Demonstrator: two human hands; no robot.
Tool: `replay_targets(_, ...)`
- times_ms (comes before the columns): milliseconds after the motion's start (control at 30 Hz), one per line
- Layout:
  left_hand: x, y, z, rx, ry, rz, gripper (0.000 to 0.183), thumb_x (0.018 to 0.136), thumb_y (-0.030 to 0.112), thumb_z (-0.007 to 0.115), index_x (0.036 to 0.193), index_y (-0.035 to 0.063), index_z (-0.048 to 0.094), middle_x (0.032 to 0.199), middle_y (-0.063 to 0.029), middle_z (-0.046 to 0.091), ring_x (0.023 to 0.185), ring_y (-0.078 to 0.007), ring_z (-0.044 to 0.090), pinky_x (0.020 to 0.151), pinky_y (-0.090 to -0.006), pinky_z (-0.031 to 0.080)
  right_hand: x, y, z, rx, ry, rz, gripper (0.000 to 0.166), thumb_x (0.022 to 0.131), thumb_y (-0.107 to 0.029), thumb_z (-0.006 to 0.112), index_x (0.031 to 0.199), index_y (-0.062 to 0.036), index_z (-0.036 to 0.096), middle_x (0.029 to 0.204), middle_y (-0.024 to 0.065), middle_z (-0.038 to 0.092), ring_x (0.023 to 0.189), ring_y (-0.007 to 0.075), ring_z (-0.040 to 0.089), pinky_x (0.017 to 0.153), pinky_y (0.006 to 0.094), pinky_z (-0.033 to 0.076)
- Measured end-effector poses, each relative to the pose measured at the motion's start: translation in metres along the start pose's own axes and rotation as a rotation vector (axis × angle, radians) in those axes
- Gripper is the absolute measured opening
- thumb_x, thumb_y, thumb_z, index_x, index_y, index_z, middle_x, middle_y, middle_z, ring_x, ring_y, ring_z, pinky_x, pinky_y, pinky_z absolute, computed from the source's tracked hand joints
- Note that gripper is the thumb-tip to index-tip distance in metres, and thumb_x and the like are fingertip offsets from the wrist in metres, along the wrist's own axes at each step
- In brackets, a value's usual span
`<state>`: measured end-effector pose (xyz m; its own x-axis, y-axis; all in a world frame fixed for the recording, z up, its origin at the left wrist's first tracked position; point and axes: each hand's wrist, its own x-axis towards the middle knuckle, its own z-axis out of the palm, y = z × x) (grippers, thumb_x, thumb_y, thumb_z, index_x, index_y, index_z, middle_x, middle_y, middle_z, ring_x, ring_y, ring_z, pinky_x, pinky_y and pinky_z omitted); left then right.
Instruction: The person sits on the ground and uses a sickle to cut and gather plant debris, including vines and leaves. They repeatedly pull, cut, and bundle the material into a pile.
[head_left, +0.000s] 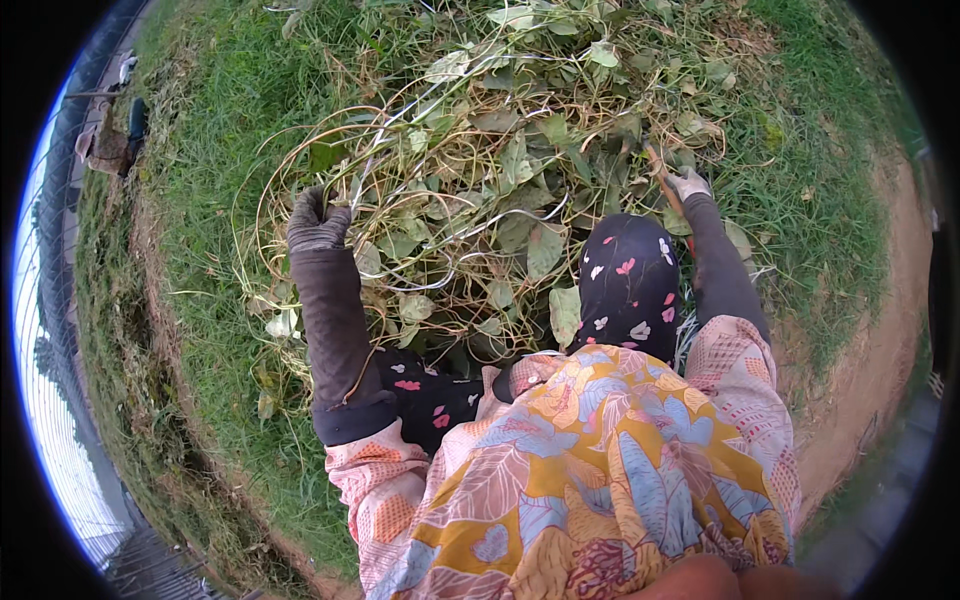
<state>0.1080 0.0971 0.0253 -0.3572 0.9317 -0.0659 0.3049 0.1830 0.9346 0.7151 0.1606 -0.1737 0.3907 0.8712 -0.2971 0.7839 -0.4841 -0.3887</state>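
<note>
A heap of cut leafy vines (517, 176) lies before me, its stems tangled and many leaves pale or wilting. My left hand (319, 221), in a grey knit glove, is closed around several long stems at the heap's left side. White plastic string (517, 214) winds through the stems close by. At the right edge of the heap, my right hand (688, 184), in a pale glove, grips the wooden handle (664, 176) of a tool. Leaves hide the tool's far end, so its kind does not show.
Green grass (817, 202) surrounds the heap. My knee (630, 277), in dark flowered trousers, juts up between the heap and my right arm. Bare dirt (847, 405) curves along the right. At the far left are a wire fence (56, 247) and what looks like another person (109, 146).
</note>
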Motion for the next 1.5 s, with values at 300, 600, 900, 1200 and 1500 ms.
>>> replay_targets(300, 0.000, -0.008, 0.004, 0.075, 0.042, 0.084, 0.037, 0.070, -0.005, 0.065, 0.105, 0.0002, 0.055, 0.093, -0.0038, 0.060, 0.084, -0.0096, 0.054, 0.078, -0.0229, 0.045, -0.028, -0.021, 0.006, -0.328, 0.062, -0.210, 0.062, 0.071, -0.023, 0.057, 0.129, -0.0159, 0.038, 0.096, 0.0273, 0.059, 0.087, 0.0427, 0.058, 0.076, 0.0456, 0.045)
replay_targets(600, 0.005, 0.006, 0.003, 0.004, 0.010, 0.154, 0.035, 0.069, -0.002, 0.067, 0.103, 0.0026, 0.058, 0.087, -0.0025, 0.061, 0.078, -0.0096, 0.055, 0.072, -0.0244, 0.047, -0.115, -0.015, -0.126, -0.138, 0.323, -0.521, 0.066, 0.072, -0.010, 0.057, 0.134, -0.0172, 0.035, 0.101, 0.0216, 0.060, 0.087, 0.0365, 0.059, 0.074, 0.0415, 0.046)
replay_targets(900, 0.014, -0.002, 0.009, 0.058, 0.030, 0.090, 0.030, 0.067, 0.006, 0.071, 0.096, 0.0046, 0.062, 0.081, -0.0062, 0.063, 0.071, -0.0121, 0.056, 0.067, -0.0268, 0.048, -0.105, -0.018, -0.196, -0.083, 0.644, -0.514, 0.053, 0.078, -0.012, 0.057, 0.129, -0.0100, 0.041, 0.105, 0.0185, 0.060, 0.088, 0.0336, 0.059, 0.074, 0.0402, 0.046)
replay_targets(1200, 0.006, 0.005, 0.007, -0.136, -0.006, 0.057, 0.031, 0.068, 0.000, 0.072, 0.097, 0.0036, 0.062, 0.078, -0.0058, 0.061, 0.064, -0.0102, 0.054, 0.057, -0.0241, 0.046, -0.170, -0.224, -0.169, 0.485, -0.384, -0.999, 0.036, 0.072, -0.009, 0.069, 0.104, -0.0013, 0.055, 0.085, 0.0116, 0.062, 0.065, 0.0222, 0.061, 0.057, 0.0302, 0.048)
replay_targets(1500, -0.001, 0.019, -0.006, -0.190, -0.117, 0.035, 0.048, 0.064, -0.003, 0.072, 0.108, 0.0056, 0.055, 0.082, -0.0050, 0.060, 0.063, -0.0099, 0.051, 0.058, -0.0250, 0.044, -0.227, -0.324, -0.142, -0.382, 0.095, -1.670, 0.043, 0.057, -0.009, 0.071, 0.096, -0.0140, 0.053, 0.079, 0.0047, 0.055, 0.073, 0.0261, 0.057, 0.064, 0.0385, 0.045)
